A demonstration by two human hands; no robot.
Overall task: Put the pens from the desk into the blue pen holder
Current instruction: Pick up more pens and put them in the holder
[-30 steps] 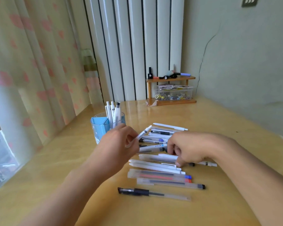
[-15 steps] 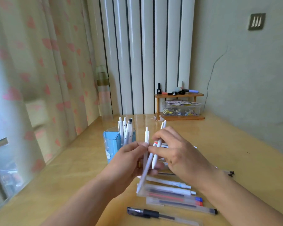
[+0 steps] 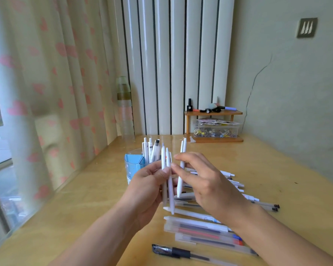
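Now the left hand (image 3: 148,191) grips two upright white pens (image 3: 166,169), the right hand (image 3: 206,181) pinching another white pen (image 3: 181,169).

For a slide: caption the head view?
Both hands, left and right, hold white pens upright near the blue holder; more pens lie on the desk.
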